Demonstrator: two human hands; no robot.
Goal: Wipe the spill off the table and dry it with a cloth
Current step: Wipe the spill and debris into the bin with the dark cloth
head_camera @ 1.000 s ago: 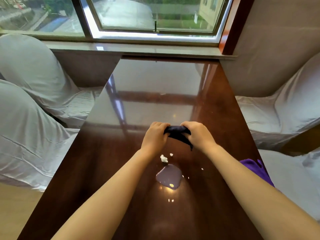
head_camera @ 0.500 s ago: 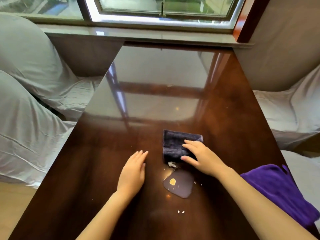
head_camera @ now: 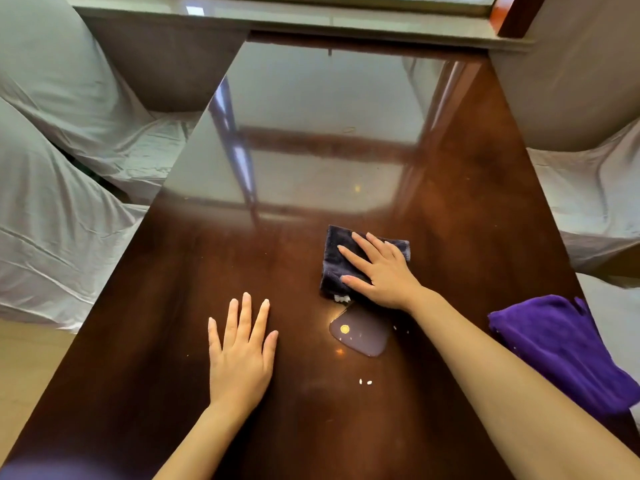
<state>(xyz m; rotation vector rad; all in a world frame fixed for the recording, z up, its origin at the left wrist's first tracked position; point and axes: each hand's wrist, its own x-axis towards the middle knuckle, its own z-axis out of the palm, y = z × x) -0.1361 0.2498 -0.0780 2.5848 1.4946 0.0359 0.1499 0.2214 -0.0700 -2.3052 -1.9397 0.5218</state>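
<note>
A folded dark grey cloth (head_camera: 335,261) lies flat on the glossy brown table (head_camera: 467,209). My right hand (head_camera: 382,271) presses on it, fingers spread. Just in front of the cloth's near edge sits a pale puddle (head_camera: 362,332) with small white crumbs (head_camera: 365,382) around it and a white bit (head_camera: 342,298) at the cloth's edge. My left hand (head_camera: 242,351) rests flat on the bare table, to the left of the puddle, holding nothing.
A purple cloth (head_camera: 557,348) hangs over the table's right edge near me. Chairs under white covers stand on the left (head_camera: 62,174) and on the right (head_camera: 588,195). A window sill (head_camera: 311,20) runs along the table's far end.
The cloth, held bunched in both hands above the table a second ago, now lies flat under my right hand. My left hand has let go and lies on the table.
</note>
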